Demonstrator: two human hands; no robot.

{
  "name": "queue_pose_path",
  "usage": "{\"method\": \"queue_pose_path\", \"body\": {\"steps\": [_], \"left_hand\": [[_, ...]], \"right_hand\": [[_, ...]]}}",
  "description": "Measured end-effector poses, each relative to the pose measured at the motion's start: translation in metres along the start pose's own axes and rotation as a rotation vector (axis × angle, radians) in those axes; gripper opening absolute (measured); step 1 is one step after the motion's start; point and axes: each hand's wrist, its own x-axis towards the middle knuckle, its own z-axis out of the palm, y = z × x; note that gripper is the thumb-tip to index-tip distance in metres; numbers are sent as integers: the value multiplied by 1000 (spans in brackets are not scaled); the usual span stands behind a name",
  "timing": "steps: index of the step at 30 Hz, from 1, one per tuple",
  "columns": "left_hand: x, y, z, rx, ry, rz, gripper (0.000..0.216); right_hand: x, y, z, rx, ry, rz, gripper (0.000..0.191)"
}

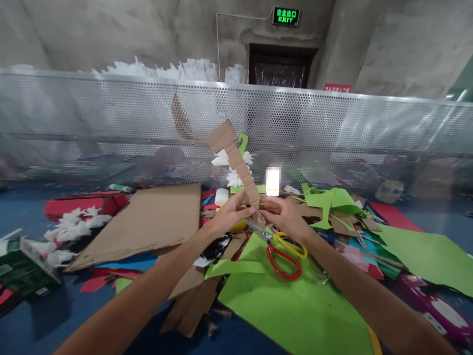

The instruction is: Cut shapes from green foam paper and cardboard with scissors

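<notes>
A long strip of brown cardboard (pixel 241 167) with several creases and a wider block at its top end stands up, tilted to the left. My left hand (pixel 233 213) pinches its lower end from the left. On the other side, my right hand (pixel 284 216) has its fingers closed on the same lower end. Just below the hands are scissors (pixel 266 236) with a silver blade, a red handle loop and a yellow one. Beneath them lies a large sheet of light green paper (pixel 295 310). Black cord (pixel 218 247) is bundled below my left hand.
A flat cardboard panel (pixel 158 222) lies at left, beside a red box (pixel 83 204) and white paper shapes (pixel 79 224). Green paper scraps (pixel 332 199) and a magenta device (pixel 436 308) are at right. Behind stands a perforated metal screen (pixel 140 118), with a lit phone-like screen (pixel 272 182) before it.
</notes>
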Motion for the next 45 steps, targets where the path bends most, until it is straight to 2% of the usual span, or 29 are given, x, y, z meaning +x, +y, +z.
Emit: {"method": "queue_pose_path", "body": {"steps": [3, 7, 12, 14, 17, 19, 22, 24, 27, 30, 33, 36, 39, 41, 45], "left_hand": [[1, 2, -1, 82, -22, -1, 49], [3, 5, 0, 183, -49, -11, 44], [4, 9, -3, 305, 54, -9, 35], [4, 11, -8, 341, 83, -18, 30], [6, 12, -14, 388, 97, -34, 27], [6, 10, -14, 440, 109, -15, 25], [6, 5, -9, 516, 95, 52, 20], [5, 3, -6, 524, 74, 79, 19], [5, 4, -3, 442, 62, 63, 23], [3, 6, 0, 299, 65, 37, 31], [1, 5, 2, 236, 103, 77, 42], [-1, 1, 3, 355, 166, 153, 33], [-1, -1, 3, 512, 242, 188, 19], [-1, 0, 2, 499, 234, 180, 21], [2, 4, 2, 362, 203, 111, 38]], "right_hand": [[2, 6, 2, -38, 89, -11, 24], [-1, 1, 0, -229, 85, -55, 17], [-4, -8, -14, -481, 96, -67, 14], [-3, -8, -27, -600, 73, -34, 17], [-2, -6, -47, -795, -72, 9, 22], [-2, -5, -52, -739, -115, 8, 33], [-2, -6, -42, -448, -130, 35, 52], [-2, -6, -30, -302, -86, 52, 50], [-1, -3, -16, -186, -13, 76, 38], [0, 3, -11, -106, 45, 72, 30], [1, 8, -7, -36, 138, 70, 27], [1, 8, 0, 60, 181, 51, 31], [0, 6, 5, 99, 110, 36, 38], [-1, 5, 6, 101, 100, 45, 44], [-1, 7, 5, 175, 156, 86, 53]]}}
